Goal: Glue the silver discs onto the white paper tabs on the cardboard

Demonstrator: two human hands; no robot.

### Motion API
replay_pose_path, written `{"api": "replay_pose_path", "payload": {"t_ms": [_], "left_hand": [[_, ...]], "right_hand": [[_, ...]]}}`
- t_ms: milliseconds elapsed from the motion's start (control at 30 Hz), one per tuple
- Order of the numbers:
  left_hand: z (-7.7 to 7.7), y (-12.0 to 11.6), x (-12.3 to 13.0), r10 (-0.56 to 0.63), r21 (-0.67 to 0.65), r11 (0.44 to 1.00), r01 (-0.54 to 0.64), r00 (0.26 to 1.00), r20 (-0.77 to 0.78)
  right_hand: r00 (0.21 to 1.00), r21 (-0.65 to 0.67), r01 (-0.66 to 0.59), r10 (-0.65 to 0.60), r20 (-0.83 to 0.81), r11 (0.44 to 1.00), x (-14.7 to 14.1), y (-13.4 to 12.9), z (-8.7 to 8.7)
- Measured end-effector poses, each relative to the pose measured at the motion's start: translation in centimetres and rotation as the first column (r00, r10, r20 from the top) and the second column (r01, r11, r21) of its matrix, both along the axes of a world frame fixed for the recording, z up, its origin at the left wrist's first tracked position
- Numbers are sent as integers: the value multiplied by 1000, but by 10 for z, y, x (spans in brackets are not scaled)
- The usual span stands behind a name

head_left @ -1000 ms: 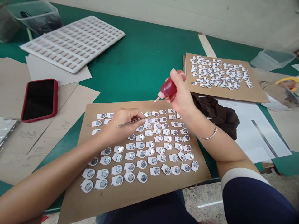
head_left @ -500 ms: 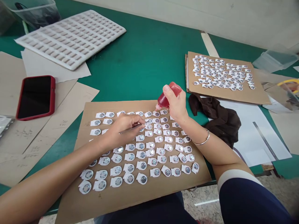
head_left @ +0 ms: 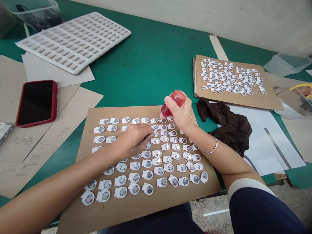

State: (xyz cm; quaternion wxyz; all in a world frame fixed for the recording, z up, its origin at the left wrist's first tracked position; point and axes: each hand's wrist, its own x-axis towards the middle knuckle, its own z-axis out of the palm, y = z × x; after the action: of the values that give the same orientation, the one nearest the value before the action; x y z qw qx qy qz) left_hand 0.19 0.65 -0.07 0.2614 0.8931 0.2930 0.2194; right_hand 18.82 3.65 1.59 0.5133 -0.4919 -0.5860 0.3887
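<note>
Rows of small round metallic pieces on white paper tabs [head_left: 148,188] lie on a brown cardboard sheet [head_left: 114,213]. My right hand [head_left: 181,112] grips a small red squeeze bottle [head_left: 175,101], its pale nozzle tilted down at the upper rows. Just left of it, my left hand [head_left: 138,136] is low over the sheet, fingers pinched together near a tab. The thin metal tool in that hand is mostly hidden by the fingers now.
A second cardboard sheet [head_left: 268,97] with similar pieces stands at the back right, beside a dark brown cloth [head_left: 231,126]. At the left lie a red-cased phone [head_left: 36,103], papers and a white slotted tray [head_left: 73,42]. Clear plastic boxes are at both far sides.
My left hand has turned, with its fingers curled further and the metal tool less visible. The red bottle has shifted slightly down and left, tipped more upright.
</note>
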Motion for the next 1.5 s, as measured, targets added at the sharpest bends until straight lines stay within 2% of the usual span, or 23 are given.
{"api": "replay_pose_path", "payload": {"t_ms": [100,233,400,533,833,1500], "left_hand": [[0,-1,1,-47,45,998,51,996,-73],[1,-10,6,-60,173,980,102,970,-235],[3,-23,15,-35,428,877,219,917,-397],[-1,-27,18,-4,508,826,244,904,-427],[-5,-31,19,16,552,795,250,902,-432],[-6,-31,19,5,550,792,264,899,-438]], "right_hand": [[999,22,-13,12,37,1000,-1,-1,-5],[995,2,-56,56,83,998,-4,-3,-11],[985,75,-80,67,159,994,-8,-6,-12],[975,84,-101,82,205,991,-10,-7,-12],[964,141,-128,90,250,982,-11,-6,-16],[955,195,-98,36,296,976,-11,-6,-17]]}}
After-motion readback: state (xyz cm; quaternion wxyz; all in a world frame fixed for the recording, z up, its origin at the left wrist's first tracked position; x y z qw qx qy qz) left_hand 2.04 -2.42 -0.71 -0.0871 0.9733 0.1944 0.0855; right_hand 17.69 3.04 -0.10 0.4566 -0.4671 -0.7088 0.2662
